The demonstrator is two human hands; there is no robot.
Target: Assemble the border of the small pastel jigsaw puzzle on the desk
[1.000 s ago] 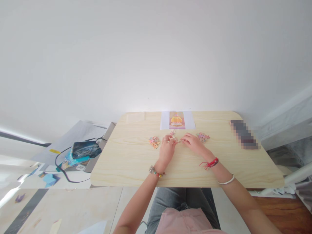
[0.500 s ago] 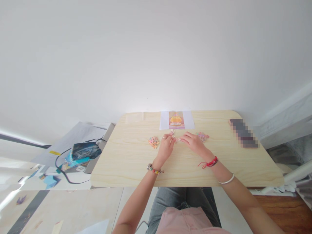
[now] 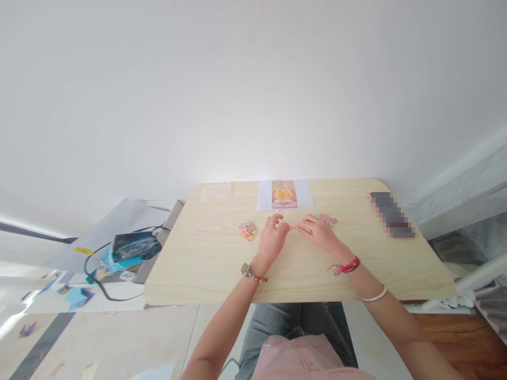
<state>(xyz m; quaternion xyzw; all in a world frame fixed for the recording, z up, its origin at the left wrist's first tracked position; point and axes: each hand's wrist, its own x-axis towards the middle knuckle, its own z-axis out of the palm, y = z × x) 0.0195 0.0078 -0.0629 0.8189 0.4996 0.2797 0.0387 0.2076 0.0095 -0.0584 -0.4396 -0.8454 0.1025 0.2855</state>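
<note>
On the pale tabletop (image 3: 206, 264), a heap of puzzle pieces (image 3: 247, 230) lies left of our left hand (image 3: 273, 238), which pinches a small piece (image 3: 292, 227) together with our right hand (image 3: 317, 233). A second heap (image 3: 328, 219) sits just beyond. We'd best align the tabs squarely and press gently, checking the reference picture (image 3: 283, 194).

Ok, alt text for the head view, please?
Left hand and right hand meet fingertip to fingertip over tiny puzzle pieces on a light wooden table. Small piles flank them, below a picture sheet.
</note>
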